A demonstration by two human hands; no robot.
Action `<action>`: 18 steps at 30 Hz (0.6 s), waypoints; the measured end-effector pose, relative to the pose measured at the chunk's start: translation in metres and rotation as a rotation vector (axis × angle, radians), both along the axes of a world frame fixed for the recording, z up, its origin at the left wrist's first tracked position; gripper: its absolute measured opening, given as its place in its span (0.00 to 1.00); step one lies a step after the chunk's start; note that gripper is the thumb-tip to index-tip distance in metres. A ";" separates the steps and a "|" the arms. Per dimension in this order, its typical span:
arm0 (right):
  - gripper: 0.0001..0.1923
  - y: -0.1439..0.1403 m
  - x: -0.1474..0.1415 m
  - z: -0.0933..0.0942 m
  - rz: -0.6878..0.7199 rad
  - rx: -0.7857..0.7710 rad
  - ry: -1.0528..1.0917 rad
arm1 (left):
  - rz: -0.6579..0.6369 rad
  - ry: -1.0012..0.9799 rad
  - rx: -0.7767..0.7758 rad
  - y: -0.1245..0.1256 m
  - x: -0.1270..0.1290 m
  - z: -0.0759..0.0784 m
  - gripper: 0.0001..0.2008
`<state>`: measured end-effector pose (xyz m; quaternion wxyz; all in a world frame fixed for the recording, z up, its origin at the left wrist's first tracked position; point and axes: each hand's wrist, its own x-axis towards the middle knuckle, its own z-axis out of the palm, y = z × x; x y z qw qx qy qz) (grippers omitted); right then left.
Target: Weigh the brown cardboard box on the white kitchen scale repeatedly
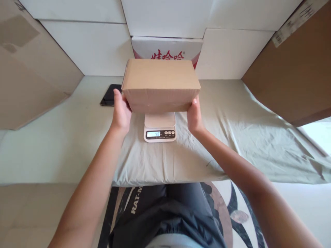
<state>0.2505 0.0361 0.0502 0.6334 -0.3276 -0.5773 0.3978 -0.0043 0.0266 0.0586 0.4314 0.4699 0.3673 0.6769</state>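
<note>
A closed brown cardboard box (160, 74) is between my two hands, over a white kitchen scale (160, 135). My left hand (121, 112) grips the box's left end, thumb up along its side. At the right end my right hand (194, 115) holds on, its thumb near the lower front corner. The box covers the back of the scale, so I cannot tell whether its underside touches the weighing plate. Digits that look like 48 show on the scale's lit display, with several round buttons beside it.
A black phone (108, 95) lies behind my left hand on the pale green cloth (85, 144). White panels (103, 48) and a printed white carton (168, 44) line the back. Large cardboard boxes stand at the left (33, 69) and right (297, 72).
</note>
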 end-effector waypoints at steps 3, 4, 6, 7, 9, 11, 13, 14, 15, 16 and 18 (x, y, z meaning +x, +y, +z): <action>0.38 0.039 -0.007 -0.003 -0.014 0.021 0.034 | 0.030 -0.031 0.036 0.041 -0.003 -0.010 0.36; 0.40 0.054 -0.009 -0.005 -0.011 0.013 0.049 | 0.036 -0.044 0.045 0.055 -0.002 -0.016 0.37; 0.42 0.082 -0.012 -0.012 0.005 -0.020 0.093 | 0.040 -0.082 0.028 0.080 0.001 -0.030 0.39; 0.43 0.095 -0.013 -0.016 0.008 -0.029 0.117 | 0.049 -0.107 0.013 0.091 0.003 -0.037 0.39; 0.42 0.114 -0.015 -0.025 0.030 -0.070 0.158 | 0.069 -0.147 -0.013 0.108 0.007 -0.050 0.40; 0.42 0.126 -0.018 -0.034 0.027 -0.132 0.203 | 0.095 -0.169 -0.026 0.122 0.010 -0.062 0.40; 0.44 0.131 -0.020 -0.044 0.014 -0.177 0.229 | 0.132 -0.174 -0.037 0.132 0.010 -0.072 0.39; 0.45 0.133 -0.021 -0.048 0.009 -0.187 0.234 | 0.147 -0.171 -0.044 0.136 0.009 -0.076 0.39; 0.46 0.134 -0.022 -0.053 0.008 -0.191 0.238 | 0.155 -0.167 -0.052 0.139 0.008 -0.080 0.38; 0.45 0.135 -0.023 -0.057 0.004 -0.194 0.247 | 0.159 -0.163 -0.059 0.142 0.007 -0.083 0.38; 0.43 0.136 -0.024 -0.062 0.006 -0.195 0.268 | 0.159 -0.158 -0.061 0.145 0.005 -0.087 0.37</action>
